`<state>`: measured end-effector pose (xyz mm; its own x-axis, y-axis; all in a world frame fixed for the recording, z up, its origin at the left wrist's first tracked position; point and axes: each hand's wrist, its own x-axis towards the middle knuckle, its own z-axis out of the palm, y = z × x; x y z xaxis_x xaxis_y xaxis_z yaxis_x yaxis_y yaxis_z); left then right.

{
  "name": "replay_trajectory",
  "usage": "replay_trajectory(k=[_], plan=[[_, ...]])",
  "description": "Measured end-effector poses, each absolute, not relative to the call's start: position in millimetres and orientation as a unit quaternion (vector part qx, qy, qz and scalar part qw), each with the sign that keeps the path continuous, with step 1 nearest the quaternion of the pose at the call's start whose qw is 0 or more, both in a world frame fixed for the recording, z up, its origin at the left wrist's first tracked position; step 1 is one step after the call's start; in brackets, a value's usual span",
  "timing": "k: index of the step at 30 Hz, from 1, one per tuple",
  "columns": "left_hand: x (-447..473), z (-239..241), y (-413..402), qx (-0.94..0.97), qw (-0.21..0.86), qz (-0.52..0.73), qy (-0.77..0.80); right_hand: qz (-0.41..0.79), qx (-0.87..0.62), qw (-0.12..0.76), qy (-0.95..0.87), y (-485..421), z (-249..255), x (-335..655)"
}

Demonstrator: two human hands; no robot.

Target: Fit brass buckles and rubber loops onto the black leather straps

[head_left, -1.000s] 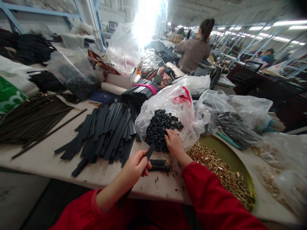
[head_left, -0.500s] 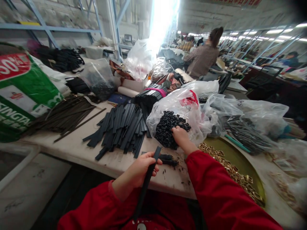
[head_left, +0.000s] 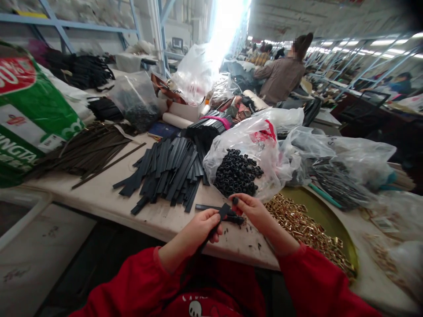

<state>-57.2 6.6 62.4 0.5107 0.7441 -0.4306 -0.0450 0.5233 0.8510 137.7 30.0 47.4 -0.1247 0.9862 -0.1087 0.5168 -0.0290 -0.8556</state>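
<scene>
My left hand (head_left: 203, 229) is closed around a flat black strap (head_left: 224, 210), whose upper end sticks out past the thumb. Pinched in the fingertips of my right hand (head_left: 253, 213) is a small black loop (head_left: 235, 200), close to the strap's end; I cannot tell whether the two touch. Just beyond, a plastic bag (head_left: 218, 154) lies open with a heap of similar black loops (head_left: 236, 171). Below my hands on the table are finished-looking black strap pieces (head_left: 236, 219), partly hidden. A fan of loose black straps (head_left: 168, 171) lies to the left.
Gold metal buckles (head_left: 297, 215) fill a round brass-coloured tray (head_left: 343, 229) on the right. Dark brown strips (head_left: 86, 149) and a green sack (head_left: 39, 119) stand left. Clear bags (head_left: 346, 163) lie far right. A person in brown (head_left: 284, 79) works farther back.
My right hand has come back from the heap of black loops with one in its fingertips, moving toward the strap. My left hand has tilted the strap and stayed nearly in place.
</scene>
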Motion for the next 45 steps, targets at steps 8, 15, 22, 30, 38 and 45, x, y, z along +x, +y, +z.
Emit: replay_trajectory(k=[8, 15, 22, 30, 38, 45], plan=[[-47.5, 42.0, 14.6, 0.658, 0.565, 0.206, 0.454, 0.665, -0.504, 0.350, -0.426, -9.5, 56.6, 121.0], [-45.8, 53.9, 6.9, 0.781, 0.463, 0.122, 0.400, 0.627, -0.530, 0.340, -0.457, -28.1, 39.0, 126.4], [-41.8, 62.8, -6.3, 0.809, 0.414, 0.077, 0.410, 0.583, -0.540, 0.396, -0.460, -52.2, 32.7, 120.5], [-42.7, 74.5, -23.4, 0.793, 0.466, 0.071, 0.387, 0.638, -0.521, 0.445, -0.352, -77.9, 33.7, 107.5], [-47.0, 69.0, -42.7, 0.658, 0.646, 0.067, 0.381, 0.617, -0.533, 0.443, -0.372, -84.9, 42.3, 109.5], [-47.6, 60.9, -29.6, 0.678, 0.594, 0.184, 0.391, 0.366, -0.654, 0.315, -0.583, -71.4, 42.4, 149.2]])
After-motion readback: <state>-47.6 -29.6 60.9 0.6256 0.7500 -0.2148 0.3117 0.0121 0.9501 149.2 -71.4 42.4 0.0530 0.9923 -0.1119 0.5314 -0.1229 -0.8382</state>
